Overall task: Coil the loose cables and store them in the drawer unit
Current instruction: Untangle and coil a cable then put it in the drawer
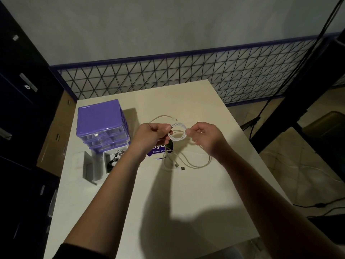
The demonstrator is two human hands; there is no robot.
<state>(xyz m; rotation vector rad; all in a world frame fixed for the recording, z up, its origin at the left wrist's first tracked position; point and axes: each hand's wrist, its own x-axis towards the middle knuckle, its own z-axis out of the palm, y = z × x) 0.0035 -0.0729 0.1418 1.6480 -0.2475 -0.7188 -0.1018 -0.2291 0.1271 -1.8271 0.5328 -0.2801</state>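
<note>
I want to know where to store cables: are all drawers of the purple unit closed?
No: the bottom drawer of the purple drawer unit is pulled out onto the table, with a coiled cable already inside it.

We see a white cable (177, 132), part coiled, above a cream surface (186, 193). The drawer unit (101, 126) has a purple frame and clear drawers; its open drawer (97, 166) looks grey. A second, off-white cable (186, 161) lies by a purple label (158, 151) with white lettering. Behind, a black wire grid (186, 75) forms triangles, edged in purple.
</note>
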